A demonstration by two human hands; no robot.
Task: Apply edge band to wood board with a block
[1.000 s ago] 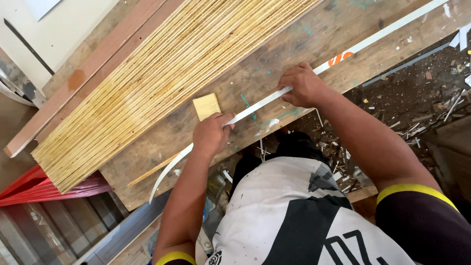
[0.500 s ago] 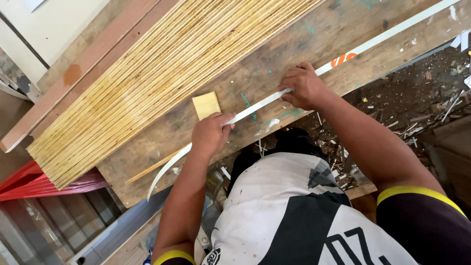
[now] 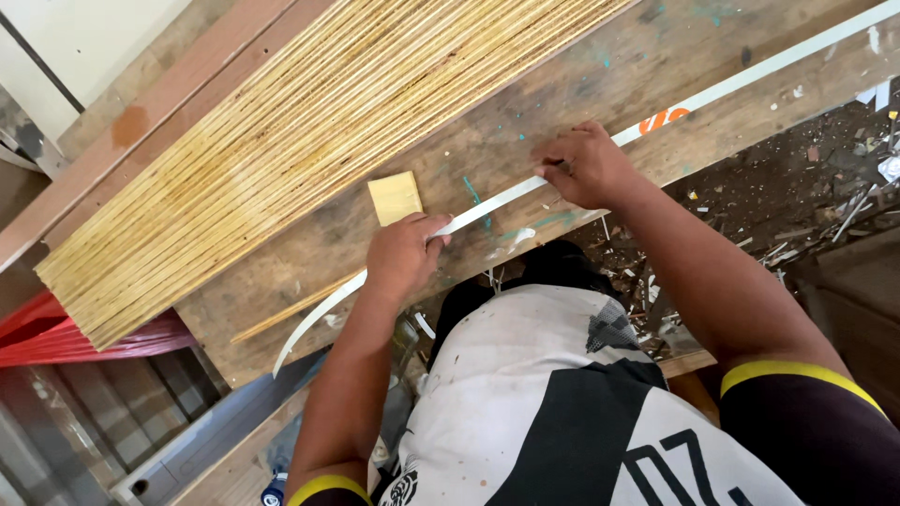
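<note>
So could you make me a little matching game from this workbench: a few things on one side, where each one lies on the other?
Things:
1. white strip
2. yellow block
3. bundle of thin yellow sticks
4. red pieces

Places:
A. far half of the bench, laid side by side
B. pressed down under both hands
C. below the bench's left end
D. just beyond the left hand

Pairs: 1-B, 2-D, 3-A, 4-C

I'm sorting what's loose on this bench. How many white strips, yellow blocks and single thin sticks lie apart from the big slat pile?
White strip, under both hands: 1
Yellow block: 1
Single thin stick: 1
Total: 3
</note>
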